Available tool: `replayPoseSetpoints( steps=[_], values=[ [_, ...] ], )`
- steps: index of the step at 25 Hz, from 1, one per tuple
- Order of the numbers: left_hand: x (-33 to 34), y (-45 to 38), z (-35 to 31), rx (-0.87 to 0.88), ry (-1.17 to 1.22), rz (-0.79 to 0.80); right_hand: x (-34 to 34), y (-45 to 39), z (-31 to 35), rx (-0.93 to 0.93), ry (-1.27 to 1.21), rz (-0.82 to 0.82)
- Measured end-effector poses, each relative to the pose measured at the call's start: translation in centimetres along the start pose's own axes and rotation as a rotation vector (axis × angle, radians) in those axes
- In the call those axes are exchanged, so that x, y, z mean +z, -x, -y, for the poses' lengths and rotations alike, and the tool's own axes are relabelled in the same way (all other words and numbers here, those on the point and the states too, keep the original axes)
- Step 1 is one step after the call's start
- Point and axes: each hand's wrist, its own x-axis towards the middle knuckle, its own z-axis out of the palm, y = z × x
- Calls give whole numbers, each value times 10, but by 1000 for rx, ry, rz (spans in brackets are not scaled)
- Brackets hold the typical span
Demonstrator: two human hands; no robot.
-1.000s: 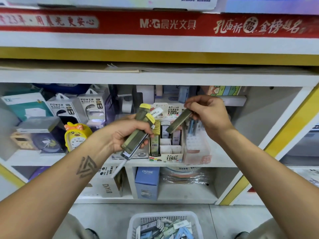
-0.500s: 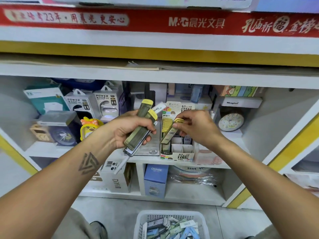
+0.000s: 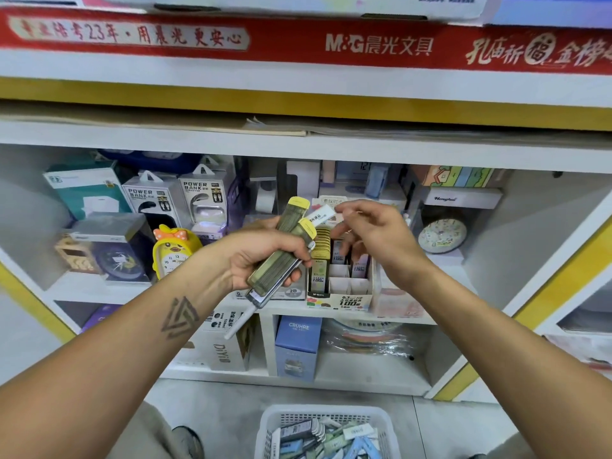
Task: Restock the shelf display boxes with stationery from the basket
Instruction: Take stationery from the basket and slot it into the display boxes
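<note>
My left hand [image 3: 261, 256] grips a bundle of pencil-lead cases [image 3: 284, 246], yellow-capped olive ones on top and a white-labelled one sticking out above and below. My right hand [image 3: 374, 236] hovers just right of the bundle, fingers loosely spread and holding nothing, its fingertips near the white-labelled case's top end. Below it on the shelf stands the divided display box [image 3: 341, 293], with a row of yellow-capped cases in its left column and several vacant slots at the front. The white basket [image 3: 268, 429] of mixed cases sits on the floor at the bottom.
Power bank boxes [image 3: 175, 200], a yellow duck clock [image 3: 174, 250] and a teal box stand left on the shelf. A round white clock [image 3: 442, 235] is at the right. A blue box [image 3: 298, 346] and a white carton occupy the lower shelf. A red banner runs overhead.
My right hand set its yellow-capped case into the display box's left column, let go and rose toward the bundle. My left hand kept its grip.
</note>
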Motion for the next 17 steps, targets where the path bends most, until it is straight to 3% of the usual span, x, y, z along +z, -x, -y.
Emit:
replayPoseSetpoints(
  steps=[2, 6, 12, 17],
  values=[
    [7, -2, 2, -25, -13, 30, -4, 1, 5, 99, -197, 43],
    [16, -10, 3, -39, 31, -19, -18, 4, 6, 103, -279, 18],
    [16, -18, -4, 50, 231, -156, -41, 11, 1, 122, -172, -22],
    [28, -22, -4, 107, 243, -213, -42, 17, -2, 132, -108, 98]
  ],
)
